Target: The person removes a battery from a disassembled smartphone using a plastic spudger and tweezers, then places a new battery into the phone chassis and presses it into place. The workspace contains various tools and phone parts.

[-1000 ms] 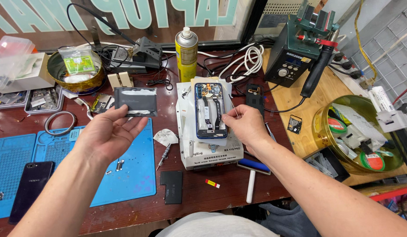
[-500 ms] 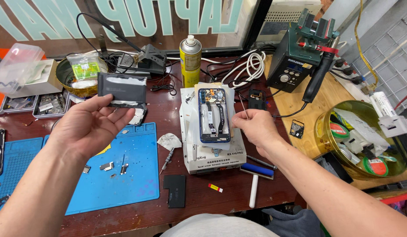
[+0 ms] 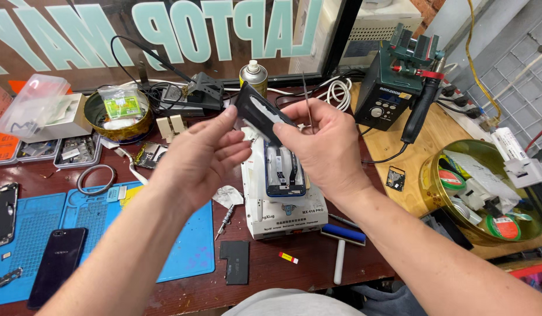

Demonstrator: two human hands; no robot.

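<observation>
Both hands are raised above the bench and brought together on one flat, dark rectangular part with a pale streak on its face (image 3: 260, 113); the left hand (image 3: 198, 158) pinches its lower left edge between thumb and fingertips, while the right hand (image 3: 323, 146) grips its right end and also holds a pair of thin metal tweezers (image 3: 306, 96) pointing upward; the part hangs tilted in the air, above the white boxy heating machine (image 3: 285, 208), on which an opened blue-framed phone (image 3: 282, 172) lies.

Under the left forearm lies a blue rubber work mat (image 3: 183, 257), with a dark phone (image 3: 56, 263) face up on its left part; a small black flat rectangle (image 3: 234, 261) lies on the red-brown table just in front of the machine, and a blue-headed roller with a white handle (image 3: 341, 246) is beside it. Behind stands a yellow spray can with a white cap (image 3: 253, 75); to the left, a round gold tin (image 3: 116, 117) holds a clear bag with a green label; a large window sign with pale teal letters (image 3: 224, 32) runs across the back, seen in reverse. To the right sit a dark soldering station (image 3: 394, 93) and a green round tin of tape rolls (image 3: 481, 193).
</observation>
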